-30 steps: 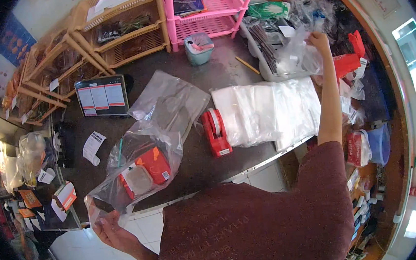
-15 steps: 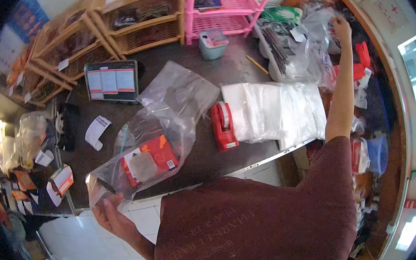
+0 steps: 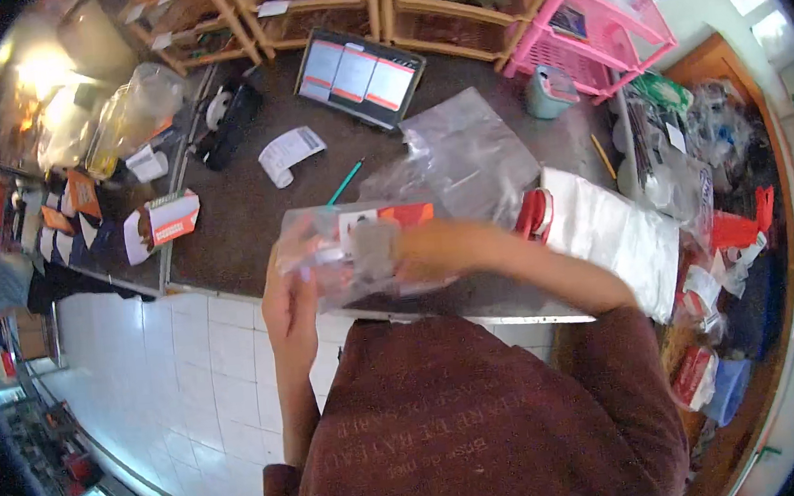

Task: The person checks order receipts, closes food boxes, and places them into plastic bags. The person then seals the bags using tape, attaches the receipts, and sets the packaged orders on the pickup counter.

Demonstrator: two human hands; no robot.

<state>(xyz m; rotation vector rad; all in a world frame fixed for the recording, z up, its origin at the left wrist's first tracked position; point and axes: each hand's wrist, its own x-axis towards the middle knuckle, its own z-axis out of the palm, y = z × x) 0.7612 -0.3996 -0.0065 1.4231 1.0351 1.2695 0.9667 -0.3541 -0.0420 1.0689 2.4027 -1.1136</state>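
A clear plastic bag (image 3: 330,292) lies at the table's front edge. In it are a red and white box (image 3: 413,213) and a pale, roundish item (image 3: 373,247) on top of the box. My left hand (image 3: 290,281) grips the bag's left end, its fingertips somewhat blurred. Across the bag's right part reaches my right hand (image 3: 430,250), smeared by motion, close beside the pale item. Whether it holds anything does not show. A wide, flat part of clear plastic (image 3: 478,146) spreads over the table beyond the right hand.
A red tape dispenser (image 3: 534,214) and stacked clear bags (image 3: 613,238) lie to the right. Behind stand a tablet (image 3: 360,76), a grey-blue cup (image 3: 552,93) and a pink rack (image 3: 586,38). A curled paper slip (image 3: 291,155) and teal pen (image 3: 346,182) lie beyond my left hand.
My right hand has come back from the cluttered far right to the bag. My left hand still has the bag's end. The view has turned toward the left.
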